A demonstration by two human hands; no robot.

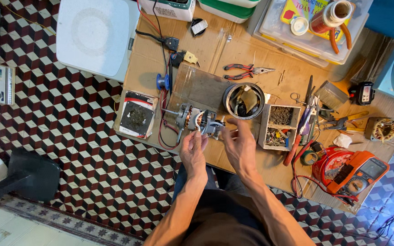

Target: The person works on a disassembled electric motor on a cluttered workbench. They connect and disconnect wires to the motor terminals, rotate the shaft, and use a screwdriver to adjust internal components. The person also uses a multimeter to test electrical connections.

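Small electric motor [196,119] lies on the cardboard-covered counter [270,54], shaft pointing left, just left of a round metal tin [244,101]. Left hand [194,148] at the motor's near side, fingers pinched together on a thin wire at the windings. Right hand [239,145] just beside it, fingers spread, holding nothing. Red-handled pliers [247,71] lie further back; orange multimeter [359,173] sits far right
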